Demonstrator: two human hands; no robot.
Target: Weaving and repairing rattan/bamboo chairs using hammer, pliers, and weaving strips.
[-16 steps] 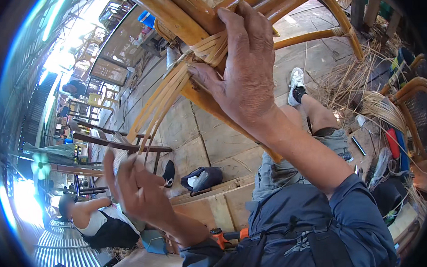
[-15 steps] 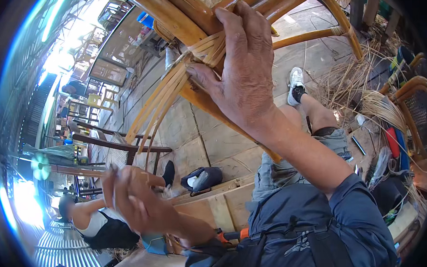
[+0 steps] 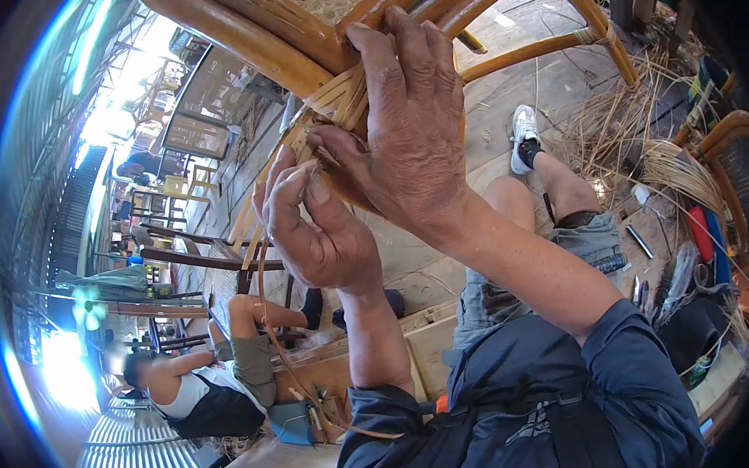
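A glossy rattan chair frame [image 3: 244, 49] is tilted across the top, with pale rattan strips [image 3: 345, 99] wrapped round one of its joints. My right hand [image 3: 416, 129] grips this joint, its fingers over the pole and its thumb pressing the strips. Just below that thumb, my left hand [image 3: 325, 240] is closed, thumb against curled fingers, on the strips' loose ends. Exactly which ends it pinches is partly hidden. One thin brown strip [image 3: 267, 312] hangs from there and curves down toward my left sleeve.
A person [image 3: 198, 393] sits at the lower left beside a dark wooden chair [image 3: 186, 259]. Rattan scraps [image 3: 590, 140] litter the floor at right, near a coiled bundle of strips [image 3: 677, 170] and a red-handled tool [image 3: 699, 232]. A small fan [image 3: 88, 310] stands far left.
My left hand has come up from the lower left to the joint and closed on the strip ends. My right hand keeps its grip; the chair frame has shifted slightly left.
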